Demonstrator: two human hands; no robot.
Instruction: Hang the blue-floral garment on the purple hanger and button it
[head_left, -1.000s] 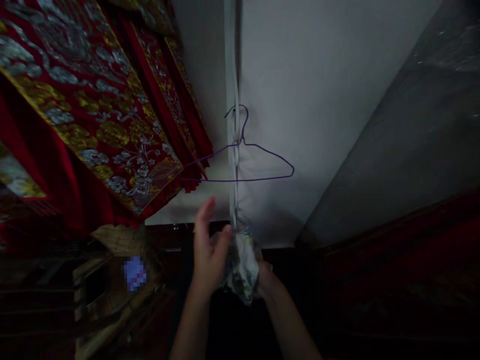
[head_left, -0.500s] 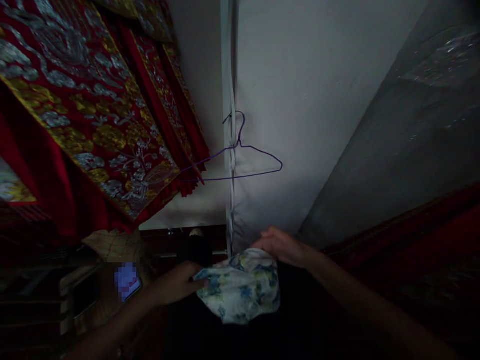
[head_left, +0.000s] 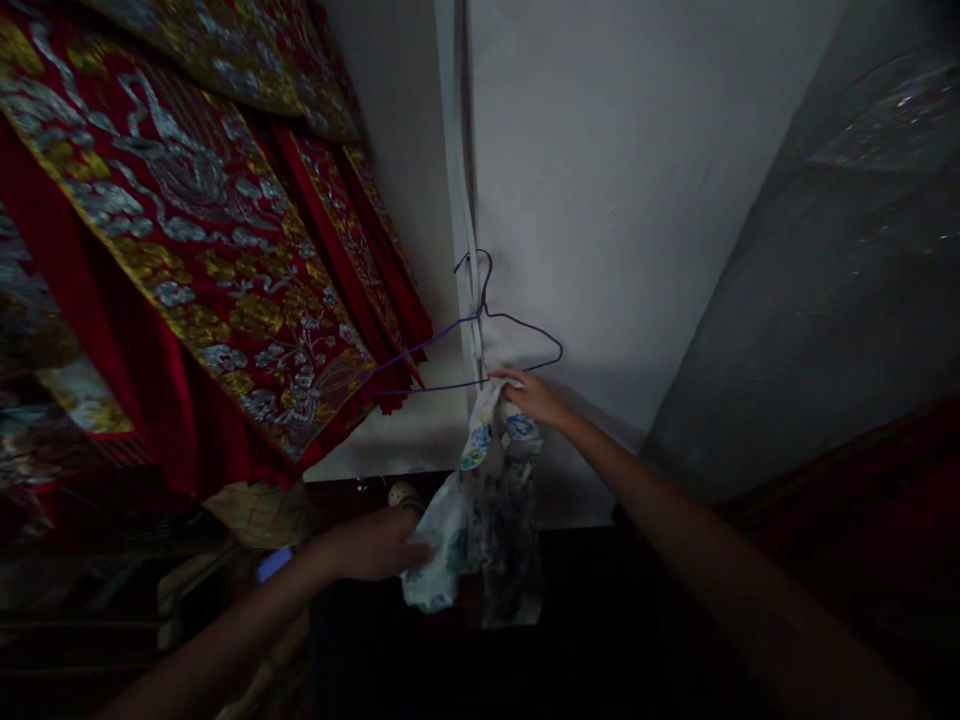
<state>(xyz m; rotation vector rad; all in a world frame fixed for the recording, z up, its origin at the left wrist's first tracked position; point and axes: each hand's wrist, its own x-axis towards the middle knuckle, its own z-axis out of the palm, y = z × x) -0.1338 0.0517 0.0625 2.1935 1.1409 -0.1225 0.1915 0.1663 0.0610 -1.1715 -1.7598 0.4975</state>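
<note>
Floral cloth (head_left: 466,530), white and blue, hanging at six o'clock, right hand (head_left: 536,398) pinching its top, left hand (head_left: 382,545) grasping its seven-o'clock side, purple wire hanger (head_left: 484,308) at the cloth's twelve o'clock

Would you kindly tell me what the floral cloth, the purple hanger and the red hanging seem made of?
Floral cloth: thin, matte fabric, judging by its soft folds; perhaps cotton.
Purple hanger: probably bent wire, being so slender; its even colour suggests a coating.
Red hanging: fabric, draping in pleats, with glinting silver and gold embroidery, possibly metallic thread or sequins.
</note>
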